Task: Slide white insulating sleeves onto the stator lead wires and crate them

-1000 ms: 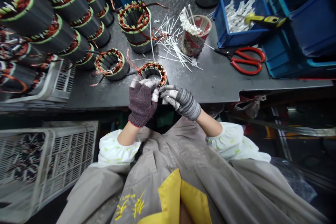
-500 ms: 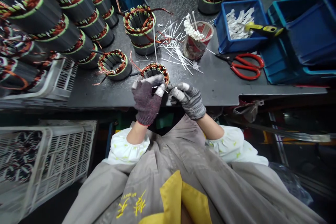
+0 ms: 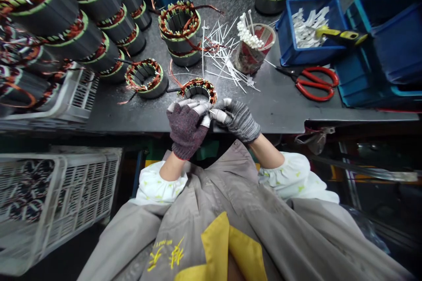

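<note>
A small motor stator [image 3: 198, 89] with copper windings sits at the near edge of the dark workbench [image 3: 270, 105]. My left hand [image 3: 186, 126], in a maroon glove with taped fingertips, has its fingers curled against the stator's near side. My right hand [image 3: 238, 119], in a grey striped glove, pinches with taped fingertips right beside the left fingertips. What the fingertips pinch is too small to make out.
Two more stators [image 3: 147, 77] [image 3: 180, 30] stand behind, with rows of stators [image 3: 82, 17] stacked at left. Loose white cable ties [image 3: 224, 59], a paper cup [image 3: 253, 48], red scissors [image 3: 313, 82], blue bins [image 3: 306, 30] and white crates [image 3: 52, 202] surround the spot.
Both hands stayed at the stator's near edge with small finger shifts. The view moved slightly, so the bench sits a little lower in the picture.
</note>
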The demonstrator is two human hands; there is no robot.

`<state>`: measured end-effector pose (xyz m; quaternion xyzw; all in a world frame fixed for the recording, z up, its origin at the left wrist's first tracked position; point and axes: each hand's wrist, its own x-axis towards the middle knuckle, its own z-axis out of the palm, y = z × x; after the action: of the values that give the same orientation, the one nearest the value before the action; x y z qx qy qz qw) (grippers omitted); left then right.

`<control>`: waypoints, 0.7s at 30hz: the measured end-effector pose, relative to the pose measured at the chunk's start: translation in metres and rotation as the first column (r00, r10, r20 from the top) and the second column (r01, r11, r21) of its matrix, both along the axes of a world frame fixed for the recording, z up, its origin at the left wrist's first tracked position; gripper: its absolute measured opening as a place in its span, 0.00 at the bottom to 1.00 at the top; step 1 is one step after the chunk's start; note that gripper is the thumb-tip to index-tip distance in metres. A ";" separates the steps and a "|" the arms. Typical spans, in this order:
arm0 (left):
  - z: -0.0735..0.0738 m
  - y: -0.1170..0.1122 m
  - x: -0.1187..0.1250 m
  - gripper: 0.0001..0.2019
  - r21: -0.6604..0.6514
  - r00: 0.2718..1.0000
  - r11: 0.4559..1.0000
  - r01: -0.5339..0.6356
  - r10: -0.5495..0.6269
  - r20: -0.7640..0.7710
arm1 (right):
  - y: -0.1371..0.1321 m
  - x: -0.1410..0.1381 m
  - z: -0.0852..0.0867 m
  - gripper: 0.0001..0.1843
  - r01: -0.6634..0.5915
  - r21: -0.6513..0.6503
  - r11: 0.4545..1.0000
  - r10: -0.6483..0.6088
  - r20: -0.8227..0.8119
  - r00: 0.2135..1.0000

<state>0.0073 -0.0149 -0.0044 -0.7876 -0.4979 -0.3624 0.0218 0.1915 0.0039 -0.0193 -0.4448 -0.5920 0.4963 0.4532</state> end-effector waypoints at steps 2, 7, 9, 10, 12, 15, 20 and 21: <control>0.003 -0.001 -0.003 0.12 0.007 0.999 0.999 0.043 -0.042 -0.008 | 0.005 0.005 -0.002 0.23 -0.018 0.103 0.995 0.006 0.123 0.992; 0.004 0.000 -0.005 0.11 0.002 0.997 0.998 0.068 -0.067 -0.043 | 0.006 0.013 0.010 0.23 -0.158 0.382 0.911 -0.064 0.508 0.859; 0.004 0.000 -0.002 0.12 -0.028 0.998 0.999 0.033 -0.035 -0.049 | 0.003 0.011 0.019 0.24 -0.184 0.440 0.879 -0.130 0.593 0.795; 0.004 0.000 0.000 0.13 -0.047 0.999 0.999 0.011 -0.013 -0.047 | 0.002 0.009 0.024 0.24 -0.187 0.461 0.867 -0.153 0.604 0.782; 0.005 -0.001 0.002 0.13 -0.076 0.999 0.996 -0.036 0.034 -0.032 | -0.001 0.009 0.034 0.25 -0.127 0.494 0.860 -0.197 0.552 0.810; 0.007 -0.002 0.004 0.12 -0.094 0.996 0.992 -0.081 0.078 -0.036 | -0.003 0.015 0.042 0.22 0.122 0.455 0.882 -0.289 0.320 0.902; 0.007 -0.002 0.000 0.12 -0.117 0.997 0.992 -0.046 0.038 -0.068 | 0.007 0.024 0.036 0.25 -0.057 0.148 0.987 0.017 0.258 0.966; 0.006 -0.002 -0.002 0.12 -0.120 0.998 0.992 -0.026 0.018 -0.067 | 0.010 0.023 0.034 0.25 -0.179 0.095 0.979 0.140 0.321 0.937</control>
<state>0.0053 -0.0170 0.0014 -0.7935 -0.5264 -0.3051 -0.0056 0.2150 0.0135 0.0151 -0.4395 -0.7199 0.4173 0.3382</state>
